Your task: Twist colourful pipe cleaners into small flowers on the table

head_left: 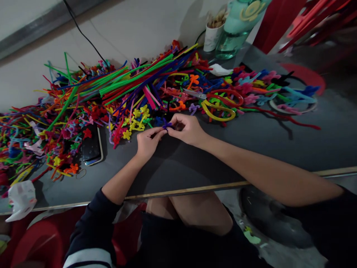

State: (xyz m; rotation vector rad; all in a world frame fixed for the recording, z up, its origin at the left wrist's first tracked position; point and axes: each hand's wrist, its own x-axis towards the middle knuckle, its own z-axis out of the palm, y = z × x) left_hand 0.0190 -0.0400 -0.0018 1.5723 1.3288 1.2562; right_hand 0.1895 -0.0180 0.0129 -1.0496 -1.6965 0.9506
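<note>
A small purple pipe-cleaner flower [166, 124] is pinched between both hands, just above the dark table. My left hand [147, 143] grips its lower left side between thumb and fingertips. My right hand [188, 129] pinches it from the right, fingers curled; part of the flower is hidden behind the fingertips. Close beyond the hands lie yellow pipe-cleaner flowers [141, 115] and a light purple one [194, 108]. Scissors with red and yellow handles [219, 111] rest on the heap to the right of my right hand.
A long heap of colourful pipe cleaners [139, 82] runs along the wall. A phone [92, 145] lies at left, a crumpled white tissue [21, 197] at the table's front edge [167, 192]. A paper cup [213, 35] and a green bottle [234, 33] stand at the back.
</note>
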